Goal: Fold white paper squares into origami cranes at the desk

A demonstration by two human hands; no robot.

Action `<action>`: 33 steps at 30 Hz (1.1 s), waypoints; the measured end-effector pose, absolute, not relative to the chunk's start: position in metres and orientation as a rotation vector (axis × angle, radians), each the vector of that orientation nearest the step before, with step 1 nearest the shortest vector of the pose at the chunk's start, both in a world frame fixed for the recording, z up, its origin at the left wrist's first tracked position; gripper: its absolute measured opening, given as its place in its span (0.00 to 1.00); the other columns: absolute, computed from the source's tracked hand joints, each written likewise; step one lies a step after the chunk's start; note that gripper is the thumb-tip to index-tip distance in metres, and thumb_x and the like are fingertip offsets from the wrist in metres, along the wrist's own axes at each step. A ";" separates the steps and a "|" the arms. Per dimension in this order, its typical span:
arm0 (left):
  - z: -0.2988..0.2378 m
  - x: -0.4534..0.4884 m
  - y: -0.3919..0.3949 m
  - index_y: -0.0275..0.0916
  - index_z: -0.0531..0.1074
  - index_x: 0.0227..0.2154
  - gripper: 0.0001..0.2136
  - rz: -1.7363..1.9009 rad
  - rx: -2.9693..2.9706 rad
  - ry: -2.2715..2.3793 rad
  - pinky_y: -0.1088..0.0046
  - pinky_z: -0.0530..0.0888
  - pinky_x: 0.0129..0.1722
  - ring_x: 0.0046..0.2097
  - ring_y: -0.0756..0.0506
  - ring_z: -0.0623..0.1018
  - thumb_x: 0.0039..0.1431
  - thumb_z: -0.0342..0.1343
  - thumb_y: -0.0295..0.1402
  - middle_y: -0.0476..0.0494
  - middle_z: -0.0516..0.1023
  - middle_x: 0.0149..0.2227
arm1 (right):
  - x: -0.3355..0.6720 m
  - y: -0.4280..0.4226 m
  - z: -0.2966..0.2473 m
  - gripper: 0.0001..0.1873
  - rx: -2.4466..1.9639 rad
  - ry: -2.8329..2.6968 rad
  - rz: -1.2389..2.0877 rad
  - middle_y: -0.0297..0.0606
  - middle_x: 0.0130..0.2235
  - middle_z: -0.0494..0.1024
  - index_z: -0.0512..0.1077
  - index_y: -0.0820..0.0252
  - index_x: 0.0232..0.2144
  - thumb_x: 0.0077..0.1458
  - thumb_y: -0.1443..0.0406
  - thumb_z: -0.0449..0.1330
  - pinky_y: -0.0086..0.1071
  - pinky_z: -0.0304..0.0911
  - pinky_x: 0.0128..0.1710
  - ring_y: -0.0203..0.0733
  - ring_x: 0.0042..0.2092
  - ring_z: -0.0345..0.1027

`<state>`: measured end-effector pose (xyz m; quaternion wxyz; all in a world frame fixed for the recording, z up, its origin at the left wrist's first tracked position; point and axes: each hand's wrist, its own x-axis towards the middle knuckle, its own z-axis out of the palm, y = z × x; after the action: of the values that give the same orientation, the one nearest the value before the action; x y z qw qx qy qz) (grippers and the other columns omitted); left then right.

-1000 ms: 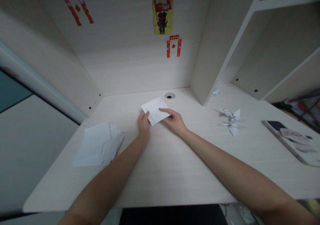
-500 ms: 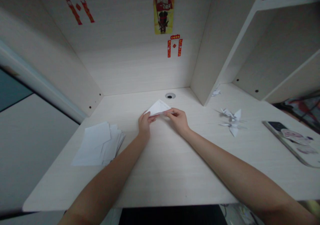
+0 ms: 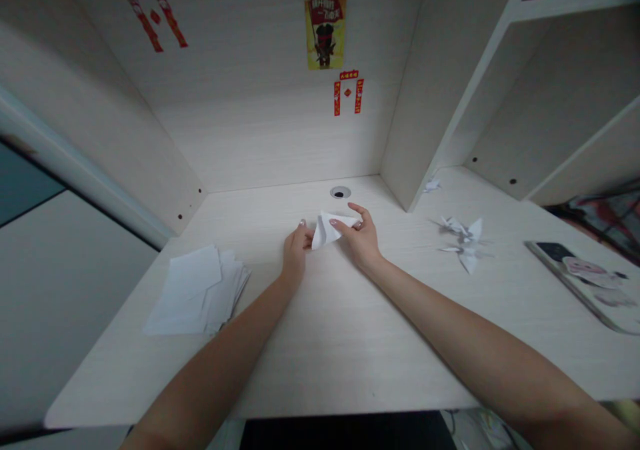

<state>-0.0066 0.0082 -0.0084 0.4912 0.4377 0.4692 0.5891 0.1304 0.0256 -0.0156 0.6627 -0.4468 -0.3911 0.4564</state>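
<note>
A small piece of folded white paper (image 3: 326, 231) is held up at an angle over the middle of the desk, a flap standing partly raised. My right hand (image 3: 364, 237) pinches it from the right, thumb on the near face and the index finger stretched out above. At the paper's left edge is my left hand (image 3: 296, 247), its curled fingers against that edge and its thumb raised off the sheet. The paper partly hides the left fingertips.
A stack of white paper sheets (image 3: 193, 290) lies on the left of the desk (image 3: 320, 343). To the right are folded paper cranes (image 3: 467, 243) and a phone (image 3: 585, 280) in a case with stickers. A cable hole (image 3: 340, 193) sits near the back panel.
The folded paper has turned and tipped from a wide triangle into a narrower, tilted shape. Both hands have shifted slightly right, and the left thumb has come off the paper.
</note>
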 end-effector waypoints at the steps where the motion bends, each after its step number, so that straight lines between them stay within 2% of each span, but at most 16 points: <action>1: -0.008 -0.006 0.009 0.37 0.70 0.20 0.21 1.434 1.045 1.144 0.75 0.68 0.25 0.24 0.50 0.72 0.51 0.52 0.52 0.47 0.72 0.19 | 0.130 0.025 -0.015 0.39 -1.000 -0.905 1.029 0.25 0.22 0.69 0.62 0.57 0.49 0.33 0.58 0.70 0.26 0.58 0.23 0.32 0.23 0.61; 3: -0.009 -0.005 0.010 0.37 0.73 0.28 0.17 1.443 1.030 1.127 0.75 0.68 0.27 0.25 0.50 0.74 0.48 0.58 0.49 0.48 0.74 0.22 | 0.129 0.023 -0.014 0.39 -0.970 -0.972 1.029 0.27 0.25 0.71 0.61 0.56 0.50 0.34 0.59 0.69 0.27 0.59 0.24 0.33 0.24 0.63; 5: -0.010 -0.003 0.011 0.38 0.73 0.37 0.19 1.436 1.034 1.071 0.74 0.70 0.30 0.28 0.49 0.75 0.44 0.63 0.44 0.48 0.76 0.25 | 0.128 0.020 -0.012 0.38 -0.933 -1.048 1.037 0.29 0.27 0.73 0.61 0.56 0.50 0.36 0.59 0.69 0.28 0.61 0.26 0.34 0.26 0.65; 7: -0.010 -0.003 0.010 0.38 0.73 0.39 0.21 1.420 1.046 1.033 0.73 0.71 0.33 0.31 0.48 0.77 0.41 0.65 0.40 0.47 0.78 0.27 | 0.127 0.018 -0.010 0.36 -0.910 -1.103 1.048 0.31 0.28 0.74 0.62 0.55 0.49 0.37 0.59 0.68 0.29 0.61 0.26 0.36 0.26 0.66; 13: -0.007 -0.003 0.008 0.37 0.76 0.34 0.15 1.457 1.044 1.107 0.73 0.72 0.34 0.32 0.47 0.78 0.42 0.65 0.37 0.46 0.80 0.28 | 0.128 0.019 -0.014 0.29 -0.951 -1.075 1.052 0.28 0.22 0.72 0.68 0.58 0.44 0.36 0.59 0.69 0.27 0.58 0.22 0.33 0.22 0.62; 16: -0.007 -0.003 0.009 0.37 0.77 0.32 0.13 1.494 0.994 1.134 0.73 0.72 0.33 0.31 0.47 0.77 0.41 0.65 0.36 0.45 0.80 0.28 | 0.128 0.022 -0.018 0.29 -0.940 -1.034 1.143 0.30 0.24 0.75 0.70 0.59 0.42 0.35 0.57 0.69 0.28 0.60 0.24 0.34 0.23 0.65; 22: -0.010 -0.005 0.011 0.35 0.76 0.29 0.13 1.534 0.918 1.188 0.74 0.69 0.27 0.26 0.48 0.76 0.39 0.66 0.36 0.45 0.80 0.27 | 0.126 0.023 -0.017 0.20 -0.932 -0.979 1.248 0.36 0.27 0.79 0.75 0.61 0.31 0.34 0.56 0.69 0.32 0.64 0.31 0.37 0.28 0.70; 25: -0.010 -0.005 0.011 0.35 0.76 0.29 0.13 1.541 0.896 1.205 0.74 0.70 0.27 0.26 0.48 0.75 0.38 0.67 0.36 0.45 0.79 0.26 | 0.126 0.023 -0.017 0.19 -0.916 -0.971 1.266 0.35 0.27 0.79 0.76 0.60 0.30 0.34 0.57 0.69 0.32 0.64 0.31 0.37 0.28 0.70; 30: -0.008 -0.004 0.011 0.36 0.78 0.31 0.13 1.520 0.920 1.170 0.72 0.72 0.34 0.30 0.47 0.77 0.40 0.66 0.34 0.45 0.80 0.28 | 0.126 0.023 -0.017 0.18 -0.914 -0.923 1.244 0.34 0.26 0.78 0.76 0.60 0.31 0.34 0.58 0.70 0.31 0.63 0.30 0.36 0.27 0.69; 33: -0.006 -0.004 0.010 0.36 0.79 0.29 0.11 1.487 0.957 1.175 0.73 0.72 0.33 0.31 0.48 0.77 0.41 0.66 0.35 0.46 0.80 0.28 | 0.127 0.024 -0.017 0.19 -0.904 -0.923 1.243 0.35 0.27 0.79 0.76 0.60 0.31 0.34 0.59 0.70 0.32 0.64 0.32 0.37 0.28 0.70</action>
<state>-0.0036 0.0101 -0.0064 0.4875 0.3936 0.4831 0.6115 0.1268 0.0237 -0.0170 0.6242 -0.3940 -0.4023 0.5416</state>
